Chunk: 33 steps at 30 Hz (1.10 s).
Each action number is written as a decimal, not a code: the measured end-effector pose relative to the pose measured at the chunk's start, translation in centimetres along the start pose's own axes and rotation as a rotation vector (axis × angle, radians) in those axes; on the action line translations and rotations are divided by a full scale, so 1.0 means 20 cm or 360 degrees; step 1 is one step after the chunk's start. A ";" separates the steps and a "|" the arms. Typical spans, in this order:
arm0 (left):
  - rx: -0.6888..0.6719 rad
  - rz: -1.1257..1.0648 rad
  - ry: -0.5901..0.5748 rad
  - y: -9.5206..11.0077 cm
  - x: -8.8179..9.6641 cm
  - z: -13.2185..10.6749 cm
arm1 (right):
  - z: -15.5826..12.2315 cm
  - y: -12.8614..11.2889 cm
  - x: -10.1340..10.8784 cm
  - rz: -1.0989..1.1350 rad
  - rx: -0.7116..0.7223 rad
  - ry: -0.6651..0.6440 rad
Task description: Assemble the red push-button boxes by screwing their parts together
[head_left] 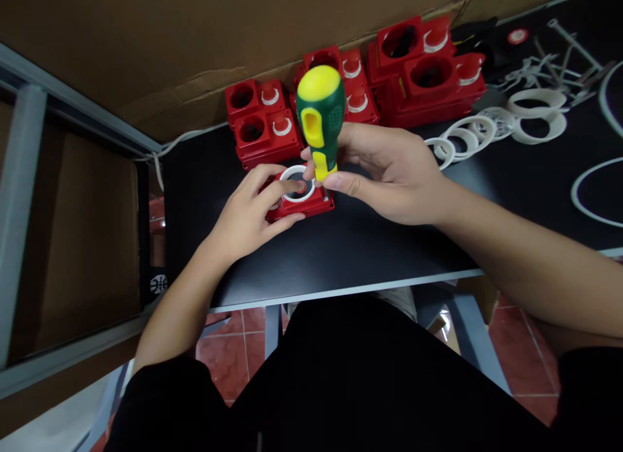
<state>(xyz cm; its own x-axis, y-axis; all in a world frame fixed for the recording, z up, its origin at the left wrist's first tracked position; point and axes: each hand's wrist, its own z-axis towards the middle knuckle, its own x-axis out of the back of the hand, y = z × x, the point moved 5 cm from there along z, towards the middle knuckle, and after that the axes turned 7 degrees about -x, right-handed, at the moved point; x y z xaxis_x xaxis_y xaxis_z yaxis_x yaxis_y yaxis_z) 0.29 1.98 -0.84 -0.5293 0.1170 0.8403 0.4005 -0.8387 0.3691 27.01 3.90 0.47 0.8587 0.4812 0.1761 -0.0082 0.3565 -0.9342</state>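
Observation:
My right hand (389, 169) grips a screwdriver (321, 117) low on its green and yellow handle, which stands nearly upright. The shaft and tip are mostly hidden behind the handle and fingers. Below it, a small red plastic housing (311, 208) with a white ring (295, 199) lies on the black table. My left hand (248, 212) holds this housing from the left, thumb along the near side. One finger reaches inside the ring. A screw head (327, 195) shows near the housing's right corner.
Several red boxes with round openings stand along the cardboard wall (170, 49), including one box (267, 124) at the left and stacked ones (428, 82) farther right. White rings (467, 137) and metal brackets (559, 69) lie at the right. A grey metal frame (24, 153) borders the left.

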 end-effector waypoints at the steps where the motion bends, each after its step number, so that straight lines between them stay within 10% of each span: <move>1: -0.0013 0.0002 0.0007 0.00 0.00 0.00 | 0.00 0.00 0.00 -0.0021 0.0004 -0.0005; 33: -0.0001 0.0012 -0.0002 0.00 0.00 0.01 | 0.00 0.00 -0.01 -0.0023 0.0000 -0.0022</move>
<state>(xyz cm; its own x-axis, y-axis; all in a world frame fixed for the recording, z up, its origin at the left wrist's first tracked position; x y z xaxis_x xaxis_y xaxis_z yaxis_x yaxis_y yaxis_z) 0.42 2.01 -0.87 -0.5251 0.1114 0.8437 0.4042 -0.8397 0.3625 26.84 3.80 0.52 0.8515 0.4873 0.1937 0.0041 0.3632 -0.9317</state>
